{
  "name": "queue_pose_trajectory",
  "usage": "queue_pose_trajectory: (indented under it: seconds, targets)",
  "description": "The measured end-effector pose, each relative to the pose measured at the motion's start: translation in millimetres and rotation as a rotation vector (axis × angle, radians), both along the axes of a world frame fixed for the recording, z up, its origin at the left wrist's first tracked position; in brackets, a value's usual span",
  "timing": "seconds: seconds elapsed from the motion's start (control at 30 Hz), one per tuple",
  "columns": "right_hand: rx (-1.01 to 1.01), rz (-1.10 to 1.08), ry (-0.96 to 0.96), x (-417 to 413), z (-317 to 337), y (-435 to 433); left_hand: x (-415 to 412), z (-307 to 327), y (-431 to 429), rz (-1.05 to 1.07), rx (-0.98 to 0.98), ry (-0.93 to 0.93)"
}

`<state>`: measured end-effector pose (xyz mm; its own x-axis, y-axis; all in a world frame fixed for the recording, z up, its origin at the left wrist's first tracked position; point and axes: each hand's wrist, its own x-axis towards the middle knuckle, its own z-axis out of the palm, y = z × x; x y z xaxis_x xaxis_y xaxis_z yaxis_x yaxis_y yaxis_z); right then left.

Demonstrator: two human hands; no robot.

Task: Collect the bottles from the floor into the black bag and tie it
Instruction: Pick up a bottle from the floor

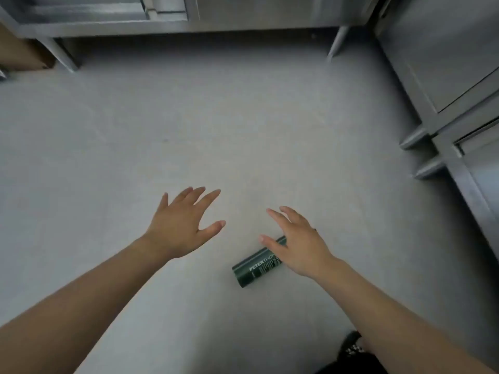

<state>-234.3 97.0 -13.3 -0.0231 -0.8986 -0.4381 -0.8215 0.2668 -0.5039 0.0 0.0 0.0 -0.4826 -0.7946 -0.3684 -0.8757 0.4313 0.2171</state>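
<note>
Green bottle (256, 264), top hidden behind right hand (298, 245), left hand (179, 225) apart, both grips apparently released

Floor (243, 125) bears dark, perhaps green, bottle (249, 269).

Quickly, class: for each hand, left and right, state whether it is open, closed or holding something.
Left hand: open, fingers spread, holding nothing.
Right hand: open, fingers spread over the green bottle, not gripping it.

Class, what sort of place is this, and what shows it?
Probably a commercial kitchen or workroom: steel cabinets on short metal legs line a plain grey floor.
</note>
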Motion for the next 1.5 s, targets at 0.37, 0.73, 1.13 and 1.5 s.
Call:
queue_pose_trajectory:
  seconds: [0.37, 0.73, 1.13, 1.5]
  targets:
    - [0.073, -0.359, 0.386, 38.8, -163.7, 27.3, 46.7, -184.3, 44.8, 0.083, 0.091, -0.028]
    - [-0.113, 0.022, 0.134, 42.3, -185.1, 28.1, 64.6, -221.2, 56.9, 0.118, 0.092, -0.016]
    - [-0.136, -0.189, -0.165, 35.0, -190.0, 46.3, 73.4, -247.2, 75.7, 0.072, 0.043, -0.063]
    - [-0.112, -0.161, -0.124, 41.1, -191.5, 33.7, 74.1, -243.1, 71.9, 0.017, 0.062, -0.114]
